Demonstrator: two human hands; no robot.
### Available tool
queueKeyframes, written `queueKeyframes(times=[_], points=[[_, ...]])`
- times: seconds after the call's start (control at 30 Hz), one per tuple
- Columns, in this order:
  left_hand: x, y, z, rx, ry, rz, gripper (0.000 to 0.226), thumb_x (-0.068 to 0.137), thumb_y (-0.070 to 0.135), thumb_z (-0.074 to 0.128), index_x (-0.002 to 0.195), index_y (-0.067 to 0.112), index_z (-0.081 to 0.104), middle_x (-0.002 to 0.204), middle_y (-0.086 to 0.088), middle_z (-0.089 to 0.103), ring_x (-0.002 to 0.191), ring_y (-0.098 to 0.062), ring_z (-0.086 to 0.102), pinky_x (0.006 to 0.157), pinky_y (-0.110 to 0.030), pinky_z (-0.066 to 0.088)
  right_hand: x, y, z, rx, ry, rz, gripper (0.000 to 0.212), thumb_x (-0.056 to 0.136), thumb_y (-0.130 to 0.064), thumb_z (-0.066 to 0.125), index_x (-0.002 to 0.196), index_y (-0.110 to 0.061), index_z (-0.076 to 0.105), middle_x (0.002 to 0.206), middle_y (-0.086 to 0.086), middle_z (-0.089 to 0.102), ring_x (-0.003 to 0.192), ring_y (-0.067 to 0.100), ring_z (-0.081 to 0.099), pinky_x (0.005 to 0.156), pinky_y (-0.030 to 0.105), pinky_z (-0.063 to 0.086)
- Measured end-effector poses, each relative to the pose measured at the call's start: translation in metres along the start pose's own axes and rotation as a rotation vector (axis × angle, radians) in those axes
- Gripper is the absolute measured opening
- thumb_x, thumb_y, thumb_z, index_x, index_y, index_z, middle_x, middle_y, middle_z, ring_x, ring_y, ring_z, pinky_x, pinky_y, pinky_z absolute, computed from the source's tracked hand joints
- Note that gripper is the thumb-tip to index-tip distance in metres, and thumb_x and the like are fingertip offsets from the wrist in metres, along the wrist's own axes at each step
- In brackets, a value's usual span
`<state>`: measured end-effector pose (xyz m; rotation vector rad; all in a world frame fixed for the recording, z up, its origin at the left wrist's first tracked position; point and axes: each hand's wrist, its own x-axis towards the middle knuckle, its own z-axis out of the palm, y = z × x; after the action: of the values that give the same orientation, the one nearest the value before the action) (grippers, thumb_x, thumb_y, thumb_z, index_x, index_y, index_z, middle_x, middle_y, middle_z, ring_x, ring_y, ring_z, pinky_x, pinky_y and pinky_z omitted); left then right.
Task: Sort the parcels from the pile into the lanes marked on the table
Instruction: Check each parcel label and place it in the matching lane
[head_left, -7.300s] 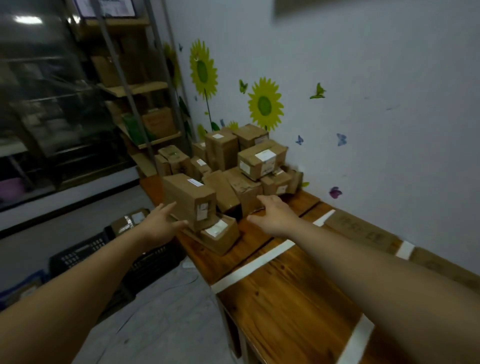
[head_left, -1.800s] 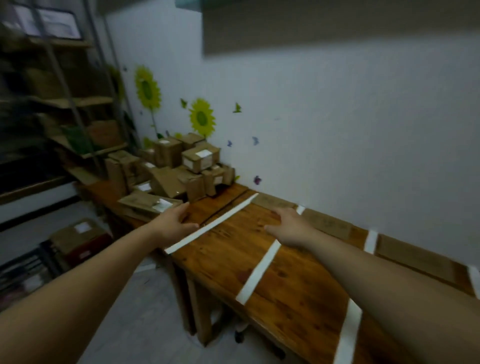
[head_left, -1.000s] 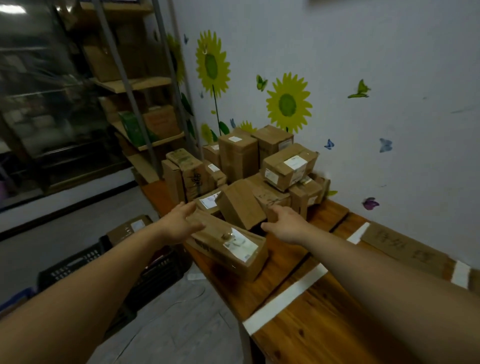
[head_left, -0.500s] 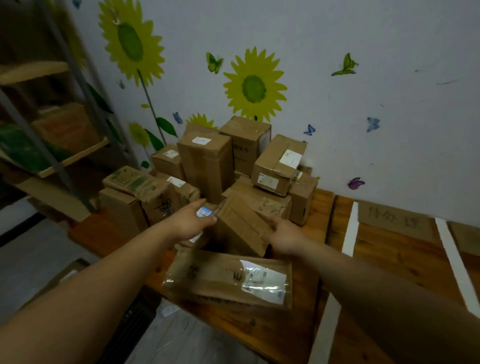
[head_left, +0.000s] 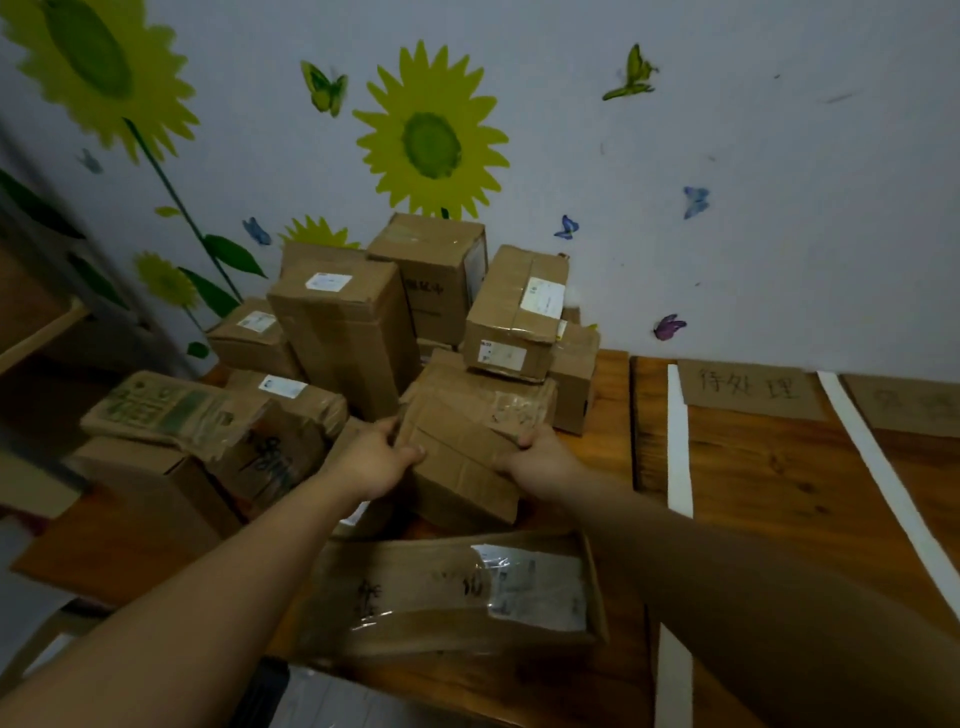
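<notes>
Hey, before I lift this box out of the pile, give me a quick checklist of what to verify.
1. Grip: left hand and right hand hold the tilted box: ok.
2. Nothing from the pile leaning on it: cannot tell.
3. Its label showing: not ok, none visible.
4. Path toward me: not ok, flat parcel lies just in front.
5. Nearest lane sign readable: ok.

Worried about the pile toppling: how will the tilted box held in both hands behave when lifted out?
Probably stiff: the tilted box looks flat-faced between the left hand and right hand. It leans against the parcels behind, so those may shift.
</notes>
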<state>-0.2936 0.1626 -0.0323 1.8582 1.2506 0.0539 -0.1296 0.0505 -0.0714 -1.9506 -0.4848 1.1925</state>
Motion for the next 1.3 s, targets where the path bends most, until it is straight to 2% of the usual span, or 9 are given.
queueKeyframes(times=[0.2, 0.37, 0.43, 0.53, 0.77, 0.97, 1.07, 1.2, 1.3], points=[[-0.034, -0.014, -0.039, -0.219, 0.107, 0.017, 0.059, 0.084, 0.011, 0.065, 0.136, 0.015, 0.037, 0.126, -0.009, 0.051, 0.105, -0.024, 0.054, 0.088, -0.036, 0.049, -0.043, -0.027, 0.022, 0.101, 0.128, -0.142, 0.07, 0.086, -0.015, 0.069, 0.145, -0.017, 0.031, 0.137, 0.008, 0.048, 0.123, 0.029, 0.05, 0.088, 0.035, 0.047], [-0.082, -0.032, -0.071, -0.264, 0.125, 0.177, 0.075, 0.081, -0.004, 0.065, 0.143, 0.015, 0.027, 0.132, -0.007, 0.046, 0.107, -0.019, 0.048, 0.078, -0.026, 0.046, -0.091, -0.047, 0.049, -0.017, 0.232, -0.314, 0.054, 0.088, -0.04, 0.065, 0.134, -0.015, 0.05, 0.13, 0.004, 0.056, 0.119, 0.025, 0.053, 0.1, 0.04, 0.045], [-0.098, -0.041, -0.078, -0.346, 0.155, 0.214, 0.07, 0.083, 0.007, 0.068, 0.141, 0.015, 0.029, 0.134, -0.008, 0.046, 0.104, -0.016, 0.048, 0.082, -0.027, 0.046, -0.112, -0.05, 0.059, -0.032, 0.304, -0.36, 0.055, 0.091, -0.047, 0.058, 0.135, -0.015, 0.051, 0.129, 0.005, 0.056, 0.118, 0.026, 0.052, 0.1, 0.041, 0.045], [-0.122, -0.045, -0.081, -0.514, 0.204, 0.222, 0.052, 0.093, 0.034, 0.054, 0.135, 0.014, 0.032, 0.122, -0.005, 0.05, 0.092, -0.013, 0.05, 0.065, -0.022, 0.041, -0.143, -0.046, 0.068, -0.003, 0.416, -0.407, 0.046, 0.094, -0.045, 0.054, 0.129, -0.015, 0.051, 0.125, 0.005, 0.055, 0.111, 0.023, 0.054, 0.09, 0.037, 0.048], [-0.163, -0.035, -0.074, -0.554, 0.162, 0.369, 0.046, 0.095, 0.011, 0.053, 0.139, 0.014, 0.041, 0.119, -0.002, 0.057, 0.099, -0.016, 0.059, 0.084, -0.029, 0.05, -0.199, -0.021, 0.061, 0.092, 0.532, -0.473, 0.03, 0.09, -0.025, 0.065, 0.113, -0.02, 0.046, 0.104, -0.002, 0.057, 0.1, 0.018, 0.058, 0.091, 0.043, 0.053], [-0.203, 0.003, -0.061, -0.573, 0.16, 0.506, 0.048, 0.091, -0.004, 0.053, 0.135, 0.01, 0.039, 0.102, 0.003, 0.057, 0.081, -0.004, 0.058, 0.061, -0.015, 0.048, -0.248, -0.013, 0.029, 0.115, 0.585, -0.592, 0.043, 0.091, -0.013, 0.063, 0.128, -0.023, 0.044, 0.094, -0.015, 0.055, 0.096, 0.011, 0.063, 0.083, 0.032, 0.057], [-0.22, 0.029, -0.042, -0.584, 0.148, 0.55, 0.047, 0.09, -0.005, 0.054, 0.133, 0.01, 0.041, 0.097, 0.005, 0.06, 0.078, 0.0, 0.059, 0.064, -0.015, 0.048, -0.271, -0.001, -0.001, 0.109, 0.637, -0.626, 0.039, 0.092, -0.013, 0.062, 0.125, -0.023, 0.044, 0.093, -0.015, 0.053, 0.083, 0.003, 0.059, 0.068, 0.02, 0.052], [-0.244, 0.07, 0.009, -0.547, 0.104, 0.617, 0.046, 0.089, -0.004, 0.056, 0.131, 0.009, 0.043, 0.12, -0.005, 0.059, 0.096, -0.015, 0.06, 0.081, -0.028, 0.05, -0.308, 0.032, -0.056, 0.129, 0.698, -0.613, 0.039, 0.093, -0.013, 0.06, 0.127, -0.023, 0.043, 0.097, -0.012, 0.055, 0.085, 0.004, 0.06, 0.067, 0.019, 0.051], [-0.266, 0.104, 0.064, -0.522, 0.02, 0.646, 0.047, 0.09, -0.002, 0.055, 0.133, 0.01, 0.042, 0.125, -0.004, 0.057, 0.092, -0.01, 0.06, 0.068, -0.016, 0.051, -0.339, 0.071, -0.108, 0.139, 0.758, -0.57, 0.041, 0.094, -0.014, 0.06, 0.129, -0.024, 0.043, 0.1, -0.01, 0.058, 0.086, 0.006, 0.062, 0.075, 0.027, 0.056]])
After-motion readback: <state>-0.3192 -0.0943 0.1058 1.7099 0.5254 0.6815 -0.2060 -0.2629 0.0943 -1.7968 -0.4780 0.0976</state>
